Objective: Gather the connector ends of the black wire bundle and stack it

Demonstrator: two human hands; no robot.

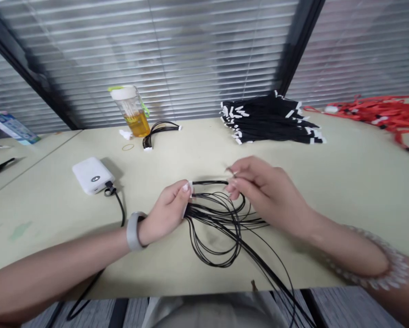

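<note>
My left hand point(172, 205) is closed on a white connector point(190, 187), thumb on top. Many thin black wires point(221, 218) fan out from the connector to the right, loop above the table and trail down over its front edge. To the right, my right hand point(259, 187) is held in a pinch, its fingertips slightly blurred. A thin dark wire end sticks out between the fingertips, and one loop of the wires passes just under them.
A white power bank point(93, 175) with a black cable point(118, 205) lies left. Behind stand a bottle of amber drink point(136, 118), a short wire harness point(161, 130), a stack of black harnesses point(269, 118) and red cords point(378, 114). A carton point(12, 127) is far left.
</note>
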